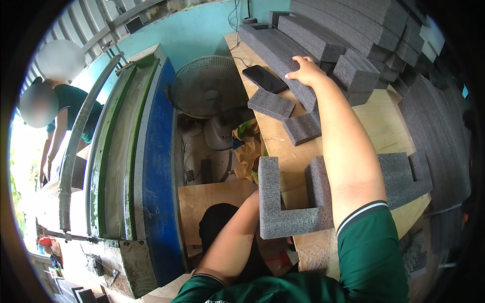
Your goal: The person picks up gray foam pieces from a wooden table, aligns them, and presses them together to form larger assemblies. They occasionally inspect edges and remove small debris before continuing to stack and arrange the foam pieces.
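A grey U-shaped foam piece (295, 220) stands on edge in front of me and juts past the table's left edge. My left hand (255, 198) goes in behind its left upright; the foam hides the fingers, and the hand appears to hold the piece up. Farther off, my right hand (306, 71) is stretched out over a long grey foam bar (275, 48), thumb and fingers apart and seemingly touching it. Below that hand lie a small flat foam block (272, 103) and another foam piece (302, 128). Beyond my right forearm rests a notched foam piece (404, 174).
A black phone (264, 79) with a cable lies on the wooden table (283, 146). Foam stacks (348, 25) rise at the back right. Left of the table are a fan (209, 86), a paper bag (247, 154) and a blue-green machine (159, 202). Another person (76, 108) bends beyond it.
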Demonstrator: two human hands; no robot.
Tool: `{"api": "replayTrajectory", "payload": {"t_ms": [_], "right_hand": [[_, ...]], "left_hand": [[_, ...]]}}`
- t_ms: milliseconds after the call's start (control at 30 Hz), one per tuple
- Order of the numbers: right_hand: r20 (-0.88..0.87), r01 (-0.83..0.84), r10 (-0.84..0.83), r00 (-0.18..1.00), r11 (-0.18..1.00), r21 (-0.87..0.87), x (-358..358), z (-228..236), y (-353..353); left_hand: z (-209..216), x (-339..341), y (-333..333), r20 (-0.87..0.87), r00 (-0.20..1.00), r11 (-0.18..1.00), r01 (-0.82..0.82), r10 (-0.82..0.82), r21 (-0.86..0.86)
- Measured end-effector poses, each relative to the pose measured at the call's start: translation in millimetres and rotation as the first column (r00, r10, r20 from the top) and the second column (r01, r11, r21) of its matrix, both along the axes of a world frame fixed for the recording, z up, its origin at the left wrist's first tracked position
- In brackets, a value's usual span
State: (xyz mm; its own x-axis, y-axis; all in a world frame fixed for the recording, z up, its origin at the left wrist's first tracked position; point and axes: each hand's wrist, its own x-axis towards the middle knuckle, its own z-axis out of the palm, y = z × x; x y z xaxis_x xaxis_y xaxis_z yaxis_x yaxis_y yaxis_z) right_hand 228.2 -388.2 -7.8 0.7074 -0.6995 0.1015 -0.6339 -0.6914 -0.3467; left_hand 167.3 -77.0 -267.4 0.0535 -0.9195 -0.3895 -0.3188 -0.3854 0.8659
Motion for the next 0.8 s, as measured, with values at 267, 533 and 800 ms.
{"api": "replayTrajectory", "payload": {"t_ms": [267,533,800], "right_hand": [[0.029,-0.013,0.014,0.999,1.0,-0.021,-1.5,-6.7,-12.0],[0.062,-0.013,0.014,0.998,1.0,-0.021,0.5,-6.1,-12.0],[0.046,0.009,-0.007,0.999,0.999,-0.043,1.2,-7.8,-11.4]], "left_hand": [[-5.2,-5.1,-7.1,0.0,1.0,1.0,0.009,-0.009,0.015],[-3.8,-7.4,-13.0,0.003,1.0,1.0,0.013,-0.014,0.024],[-2.9,-6.8,-18.9,0.003,1.0,1.0,0.016,-0.016,0.021]]}}
